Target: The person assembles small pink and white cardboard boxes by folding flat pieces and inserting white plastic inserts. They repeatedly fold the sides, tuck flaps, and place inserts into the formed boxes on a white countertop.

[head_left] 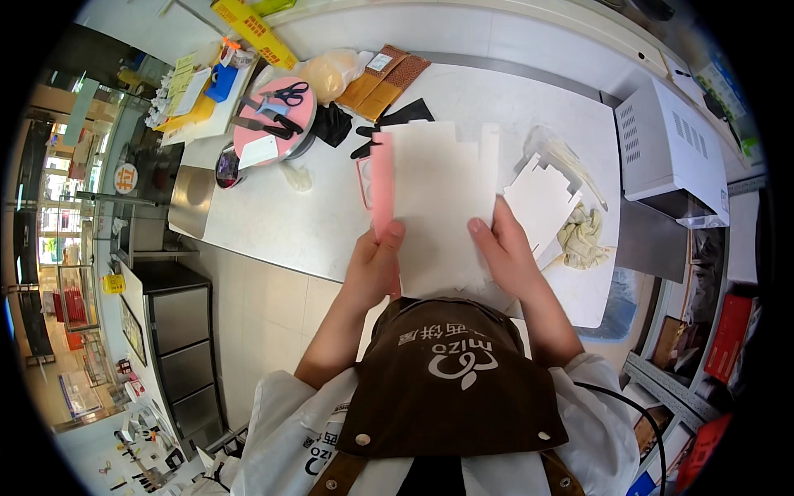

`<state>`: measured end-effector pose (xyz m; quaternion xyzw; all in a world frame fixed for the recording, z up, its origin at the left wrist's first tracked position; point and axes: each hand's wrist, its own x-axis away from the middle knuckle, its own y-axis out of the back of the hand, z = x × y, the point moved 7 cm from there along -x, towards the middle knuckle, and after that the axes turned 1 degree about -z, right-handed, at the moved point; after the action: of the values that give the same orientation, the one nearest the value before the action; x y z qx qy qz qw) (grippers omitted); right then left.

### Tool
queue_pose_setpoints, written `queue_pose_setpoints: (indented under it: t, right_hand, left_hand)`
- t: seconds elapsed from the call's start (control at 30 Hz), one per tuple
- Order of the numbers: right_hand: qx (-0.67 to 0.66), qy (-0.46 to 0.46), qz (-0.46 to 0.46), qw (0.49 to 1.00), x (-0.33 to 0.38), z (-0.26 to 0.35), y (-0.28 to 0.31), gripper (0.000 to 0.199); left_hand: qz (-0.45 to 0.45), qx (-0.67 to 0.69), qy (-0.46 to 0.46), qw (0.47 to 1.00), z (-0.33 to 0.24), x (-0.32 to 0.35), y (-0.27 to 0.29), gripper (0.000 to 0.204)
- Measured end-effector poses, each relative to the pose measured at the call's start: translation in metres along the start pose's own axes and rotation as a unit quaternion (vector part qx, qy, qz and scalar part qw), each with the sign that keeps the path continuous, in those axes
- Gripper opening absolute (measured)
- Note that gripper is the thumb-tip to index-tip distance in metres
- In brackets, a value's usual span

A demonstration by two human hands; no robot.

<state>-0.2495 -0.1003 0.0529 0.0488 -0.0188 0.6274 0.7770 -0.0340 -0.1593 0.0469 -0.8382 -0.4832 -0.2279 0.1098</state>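
Note:
I hold an unfolded cardboard box blank (438,198) in front of me, over the table's near edge. It is white on the face toward me, with a pink strip along its left side and notched tabs at the far end. My left hand (374,266) grips its left edge, thumb on top. Gripping the opposite edge is my right hand (509,252), its thumb lying on the white face and its fingers mostly behind. A second white box blank (542,202) lies flat on the table to the right. Part of a red-edged item (364,183) shows behind the left edge.
On the white table (281,219), a crumpled cloth (583,238) lies at the right, black gloves (407,114) behind the blank. A pink turntable (308,106) at the left carries scissors (289,93) and knives (269,126). A white microwave (674,149) stands far right.

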Motion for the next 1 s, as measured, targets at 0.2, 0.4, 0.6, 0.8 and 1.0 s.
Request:
queue_pose_setpoints:
  t: [0.2, 0.4, 0.6, 0.8, 1.0]
  right_hand:
    - [0.199, 0.201, -0.154, 0.947, 0.000, 0.014, 0.002, 0.048]
    - [0.052, 0.137, -0.022, 0.989, 0.005, 0.021, -0.041, 0.035]
    - [0.262, 0.137, -0.044, 0.954, -0.001, 0.008, -0.033, 0.023]
    - [0.356, 0.189, -0.047, 0.914, 0.001, 0.003, -0.019, 0.015]
    - [0.451, 0.213, 0.262, 0.826, 0.052, -0.028, -0.046, 0.012]
  left_hand:
    - [-0.095, -0.335, -0.144, 0.926, -0.033, 0.000, -0.023, 0.041]
    - [-0.119, -0.390, -0.240, 0.881, -0.022, -0.005, -0.047, 0.057]
    - [-0.112, -0.373, -0.322, 0.863, -0.014, 0.005, -0.075, 0.082]
    - [-0.074, -0.256, -0.233, 0.935, -0.002, 0.017, -0.067, 0.065]
    - [-0.057, -0.472, -0.422, 0.772, -0.040, 0.047, -0.054, 0.035]
